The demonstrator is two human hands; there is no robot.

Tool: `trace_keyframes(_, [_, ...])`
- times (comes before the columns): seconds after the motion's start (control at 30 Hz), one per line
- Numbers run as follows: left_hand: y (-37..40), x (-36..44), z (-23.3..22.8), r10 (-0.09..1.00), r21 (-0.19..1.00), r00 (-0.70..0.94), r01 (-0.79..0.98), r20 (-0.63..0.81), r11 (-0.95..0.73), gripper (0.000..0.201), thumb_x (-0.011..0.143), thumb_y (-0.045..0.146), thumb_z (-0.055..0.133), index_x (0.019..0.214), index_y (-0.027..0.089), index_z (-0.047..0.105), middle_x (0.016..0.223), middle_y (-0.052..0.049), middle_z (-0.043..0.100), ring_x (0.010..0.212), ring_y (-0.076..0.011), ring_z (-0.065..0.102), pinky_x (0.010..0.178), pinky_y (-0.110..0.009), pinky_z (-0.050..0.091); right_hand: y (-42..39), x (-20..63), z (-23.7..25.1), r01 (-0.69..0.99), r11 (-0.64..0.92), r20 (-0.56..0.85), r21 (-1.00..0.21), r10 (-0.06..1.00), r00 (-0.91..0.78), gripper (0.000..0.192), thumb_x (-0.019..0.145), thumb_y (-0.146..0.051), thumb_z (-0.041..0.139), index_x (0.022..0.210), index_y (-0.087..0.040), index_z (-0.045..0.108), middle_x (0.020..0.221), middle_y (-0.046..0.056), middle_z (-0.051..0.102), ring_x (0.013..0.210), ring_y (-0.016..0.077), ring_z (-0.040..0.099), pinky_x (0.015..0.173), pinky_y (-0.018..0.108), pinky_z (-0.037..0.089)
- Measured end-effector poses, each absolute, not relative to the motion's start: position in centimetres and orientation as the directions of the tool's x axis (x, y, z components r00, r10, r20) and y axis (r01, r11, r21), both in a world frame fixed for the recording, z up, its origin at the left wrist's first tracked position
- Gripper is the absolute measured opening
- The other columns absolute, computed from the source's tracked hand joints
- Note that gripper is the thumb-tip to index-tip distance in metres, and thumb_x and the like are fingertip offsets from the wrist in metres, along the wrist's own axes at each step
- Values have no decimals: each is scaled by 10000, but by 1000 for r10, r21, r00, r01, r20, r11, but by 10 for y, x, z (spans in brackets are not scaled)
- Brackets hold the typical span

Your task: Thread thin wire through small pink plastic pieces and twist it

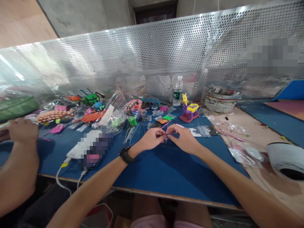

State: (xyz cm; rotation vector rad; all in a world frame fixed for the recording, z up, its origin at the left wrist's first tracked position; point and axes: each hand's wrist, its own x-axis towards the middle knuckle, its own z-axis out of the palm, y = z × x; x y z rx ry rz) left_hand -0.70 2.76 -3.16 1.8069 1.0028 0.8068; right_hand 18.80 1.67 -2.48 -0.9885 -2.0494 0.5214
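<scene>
Over the blue tabletop (180, 171), my left hand (152, 138) and my right hand (181, 136) meet fingertip to fingertip. Both are closed in a pinch, and whatever sits between the fingers is too small to make out. A thin pink stick (166, 124) shows just beyond the fingertips. Behind my hands lie small packets of orange clay (162, 121) and green clay (168, 117). A purple and yellow clay animal figure (190, 109) stands on a reddish base past my right hand. A clear plastic bag (200, 131) lies beside that hand.
Thin wires (130, 134), a phone with cables (93, 155) and several clay animals, one orange (93, 116), lie to the left. A co-worker's hand (23, 129) is at far left. A water bottle (178, 91), woven basket (222, 99) and white container (286, 158) stand behind and right.
</scene>
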Motion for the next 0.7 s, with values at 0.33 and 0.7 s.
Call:
trace_keyframes(0.33, [24,-9,-29,858,833,492,406,147,-376,181,844,150,535,846,114,712,748,-58,713,623,-128,638,603,-225,497,12,189,-22,421,658,474,-624,747,-466,142,842,-137,558,957,-220,571,882,28,714,842,176,670,804,336,525])
trace_keyframes(0.7, [20,-8,-19,864,741,418,478,280,-472,217,858,129,527,917,129,736,816,-68,751,704,-155,683,665,-241,505,7,192,-14,323,482,319,-815,837,-445,149,938,-333,520,996,-223,601,867,42,771,787,188,734,679,291,550])
